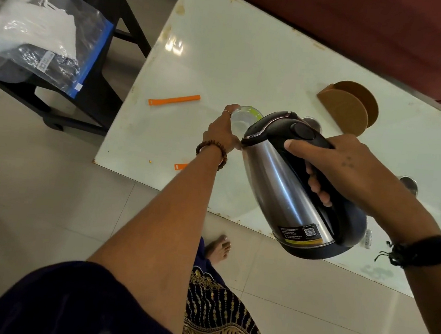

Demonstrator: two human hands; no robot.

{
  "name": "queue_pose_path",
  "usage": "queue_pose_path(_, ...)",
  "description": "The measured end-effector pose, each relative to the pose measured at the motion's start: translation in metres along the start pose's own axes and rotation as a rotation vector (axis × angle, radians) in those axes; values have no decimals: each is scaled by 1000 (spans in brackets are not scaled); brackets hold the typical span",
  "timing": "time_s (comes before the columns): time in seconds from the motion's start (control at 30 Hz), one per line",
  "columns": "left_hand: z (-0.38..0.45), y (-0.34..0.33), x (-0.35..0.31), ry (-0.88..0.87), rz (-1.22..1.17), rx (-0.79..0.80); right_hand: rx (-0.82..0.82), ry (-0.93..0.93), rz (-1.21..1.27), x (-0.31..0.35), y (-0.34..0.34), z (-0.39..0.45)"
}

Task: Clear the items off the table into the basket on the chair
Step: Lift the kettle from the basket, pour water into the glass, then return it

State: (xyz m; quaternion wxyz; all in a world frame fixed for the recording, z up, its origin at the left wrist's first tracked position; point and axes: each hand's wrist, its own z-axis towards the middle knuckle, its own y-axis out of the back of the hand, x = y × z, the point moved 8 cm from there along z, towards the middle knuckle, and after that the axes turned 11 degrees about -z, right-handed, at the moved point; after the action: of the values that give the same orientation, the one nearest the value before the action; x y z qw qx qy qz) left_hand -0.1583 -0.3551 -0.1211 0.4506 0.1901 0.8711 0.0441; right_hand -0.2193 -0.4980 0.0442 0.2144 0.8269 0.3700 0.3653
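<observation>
My right hand (342, 163) grips the black handle of a steel electric kettle (274, 183), held tilted above the near edge of the white table (225, 58). Just left of the kettle's lid, my left hand (221, 131) is closed around a clear glass container (242, 117) with something green inside, standing on the table. An orange strap (174, 100) lies flat to its left. A second orange strap (180, 166) pokes out from under my left forearm. The basket is hidden; a clear plastic bag (37, 36) with white and dark items covers the top of the dark chair (100, 53) at upper left.
A brown wooden coaster holder (348, 109) stands on the table's far right. A small steel cup (408, 184) sits behind my right forearm, another (312, 122) behind the kettle. A dark red sofa (365, 24) runs along the far side. My bare foot (219, 248) is on the tiled floor.
</observation>
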Motion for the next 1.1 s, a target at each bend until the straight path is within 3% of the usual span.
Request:
queue_pose_path(0.33,1,1,-1,-39,11,-1,-22,1,16,0,0,1)
queue_pose_path(0.53,-2,-1,-5,-72,69,47,-176,86,121,0,0,-22)
queue_pose_path(0.63,-19,15,-6,-118,-27,39,-247,133,237,5,0,-42)
queue_pose_path(0.87,-75,161,-25,-324,-257,-232,-206,197,533,77,-21,-66)
queue_pose_path(1.1,-109,377,-12,-454,-218,-675,-78,386,739,230,-75,-51)
